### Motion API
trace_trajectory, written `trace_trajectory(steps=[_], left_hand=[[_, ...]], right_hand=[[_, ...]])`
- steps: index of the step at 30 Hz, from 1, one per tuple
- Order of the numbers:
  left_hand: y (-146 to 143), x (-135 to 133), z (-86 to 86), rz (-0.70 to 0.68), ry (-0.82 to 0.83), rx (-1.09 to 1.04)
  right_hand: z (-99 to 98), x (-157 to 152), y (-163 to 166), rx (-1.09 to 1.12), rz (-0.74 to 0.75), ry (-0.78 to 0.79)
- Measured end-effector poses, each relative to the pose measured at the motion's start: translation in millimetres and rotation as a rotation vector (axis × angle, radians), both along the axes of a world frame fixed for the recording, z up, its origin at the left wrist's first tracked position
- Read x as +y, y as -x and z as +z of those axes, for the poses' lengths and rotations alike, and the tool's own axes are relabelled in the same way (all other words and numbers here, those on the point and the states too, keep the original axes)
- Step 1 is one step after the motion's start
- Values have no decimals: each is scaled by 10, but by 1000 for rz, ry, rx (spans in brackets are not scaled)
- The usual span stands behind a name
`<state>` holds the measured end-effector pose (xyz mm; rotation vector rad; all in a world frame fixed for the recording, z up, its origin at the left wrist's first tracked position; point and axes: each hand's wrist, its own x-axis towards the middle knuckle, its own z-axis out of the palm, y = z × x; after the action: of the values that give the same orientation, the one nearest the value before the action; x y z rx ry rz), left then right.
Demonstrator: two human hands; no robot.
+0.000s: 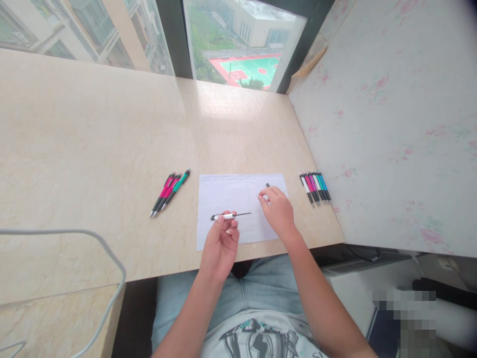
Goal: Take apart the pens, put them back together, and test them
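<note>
My left hand (pixel 222 239) is closed on a white pen part (pixel 224 216) with a thin refill sticking out to the right, held level over a white sheet of paper (pixel 231 196). My right hand (pixel 278 209) rests on the paper's right side, fingers curled round a small dark pen piece (pixel 267 185) whose end peeks out. To the left of the paper lie three pens (pixel 169 193), pink and green. A row of several pens (pixel 315 187) lies to the right of it.
The beige stone desk (pixel 93 149) runs to a window at the back and a floral-papered wall (pixel 391 124) on the right. A grey cable (pixel 112 258) loops over the desk's near left corner. My lap is below the desk edge.
</note>
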<state>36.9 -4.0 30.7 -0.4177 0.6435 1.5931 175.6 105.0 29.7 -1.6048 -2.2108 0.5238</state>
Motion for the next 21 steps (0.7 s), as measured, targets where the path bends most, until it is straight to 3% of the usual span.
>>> trace_trajectory(steps=[5,11,21], left_hand=[[-11,-5,-14,-1,5,47],[-64,-16,-48,-28,-13,161],[-86,-55,-47,-26,-52,261]], right_hand=[[77,-223,-107,451,-14,288],[255,-425,-198,750,-64,377],[491,-487,-262,673,31,221]])
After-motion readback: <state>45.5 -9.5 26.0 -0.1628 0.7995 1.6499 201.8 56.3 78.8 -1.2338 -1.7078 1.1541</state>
